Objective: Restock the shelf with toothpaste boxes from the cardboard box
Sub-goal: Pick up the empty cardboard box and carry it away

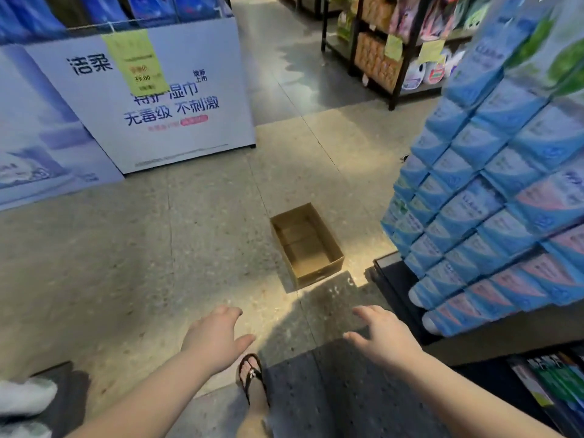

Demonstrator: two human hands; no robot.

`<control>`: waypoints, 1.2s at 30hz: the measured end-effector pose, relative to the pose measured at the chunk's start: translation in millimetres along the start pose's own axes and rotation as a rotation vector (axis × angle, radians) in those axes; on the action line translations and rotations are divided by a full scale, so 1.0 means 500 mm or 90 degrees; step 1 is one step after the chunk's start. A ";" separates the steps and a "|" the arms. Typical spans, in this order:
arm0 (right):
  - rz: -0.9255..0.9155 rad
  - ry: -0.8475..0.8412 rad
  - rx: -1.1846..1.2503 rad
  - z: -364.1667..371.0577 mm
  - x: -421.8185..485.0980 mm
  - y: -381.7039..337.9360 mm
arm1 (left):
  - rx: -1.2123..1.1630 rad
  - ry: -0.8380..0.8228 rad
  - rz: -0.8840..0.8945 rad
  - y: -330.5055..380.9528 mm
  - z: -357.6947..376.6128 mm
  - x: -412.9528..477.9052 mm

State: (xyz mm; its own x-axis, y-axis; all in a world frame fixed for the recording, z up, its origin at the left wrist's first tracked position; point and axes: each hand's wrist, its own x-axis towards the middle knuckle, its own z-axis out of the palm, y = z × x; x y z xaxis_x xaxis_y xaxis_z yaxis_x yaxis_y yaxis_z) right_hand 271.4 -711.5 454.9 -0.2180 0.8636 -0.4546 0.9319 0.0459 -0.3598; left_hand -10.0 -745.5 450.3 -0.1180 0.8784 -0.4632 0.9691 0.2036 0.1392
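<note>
Bare forearms, dark dotted skirt [341,393] (black flip-flop [251,374]).

The speckled grey floor [132,254] carries an open cardboard box [308,246] near its middle, standing alone and showing only its bare brown bottom. At the far left a large white display bin [151,99] with blue lettering stands on it. Along the right side rests the black base of a shelf [392,273]. At the near edge a foot in a black sandal [251,376] is planted on it.

My head camera looks steeply down past my left hand [218,335] and right hand [387,338], floor [126,263] well beyond them.
</note>
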 end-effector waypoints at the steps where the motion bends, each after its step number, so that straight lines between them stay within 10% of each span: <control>1: 0.016 -0.006 0.001 -0.003 0.038 -0.015 | 0.001 -0.005 0.008 -0.020 -0.019 0.045; 23: 0.337 0.025 0.247 -0.083 0.640 -0.136 | 0.224 -0.111 0.230 -0.063 -0.347 0.856; 36: 0.479 0.002 0.327 -0.069 0.894 -0.089 | 0.297 -0.260 0.337 0.077 -0.280 1.227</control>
State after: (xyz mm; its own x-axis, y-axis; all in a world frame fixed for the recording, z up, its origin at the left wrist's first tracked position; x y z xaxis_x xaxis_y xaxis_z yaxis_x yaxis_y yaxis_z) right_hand 142.3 -310.2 295.7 0.3969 0.5763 -0.7144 0.5841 -0.7590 -0.2877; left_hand -75.5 -138.4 293.8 0.3823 0.5628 -0.7329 0.8754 -0.4744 0.0924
